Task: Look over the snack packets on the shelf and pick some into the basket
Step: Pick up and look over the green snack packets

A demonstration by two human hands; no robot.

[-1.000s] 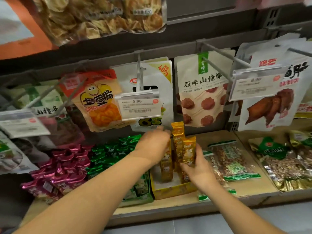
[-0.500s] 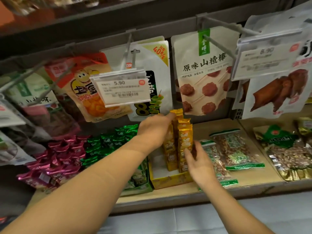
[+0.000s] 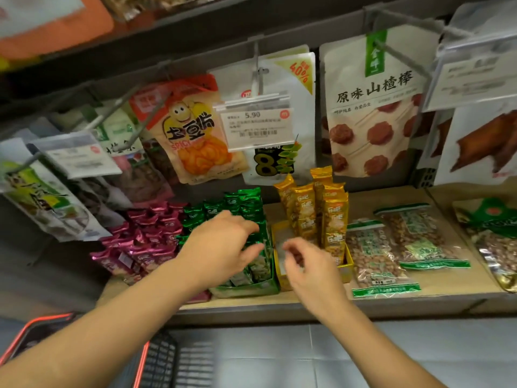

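Observation:
Several gold snack packets [image 3: 316,217] stand upright in a yellow display box [image 3: 345,271] on the shelf. To their left is a green box packed with green packets [image 3: 240,204], and further left lie pink packets [image 3: 145,239]. My left hand [image 3: 223,247] hovers over the green packets with fingers spread, its fingertips at their tops, and it holds nothing. Just in front of the yellow box, my right hand [image 3: 307,264] is loosely curled and empty. The basket [image 3: 159,357], dark mesh with a red rim, is at the bottom left under my left arm.
Flat bags of nuts [image 3: 380,256] lie on the wooden shelf [image 3: 447,287] to the right. Large snack pouches and a 5.90 price tag [image 3: 258,127] hang on metal pegs above, jutting toward me. Grey floor tiles show below the shelf edge.
Both hands have let go of the gold packets, which stay in their box. My left hand moved left over the green packets and my right hand pulled back. The view tilted down, showing the basket.

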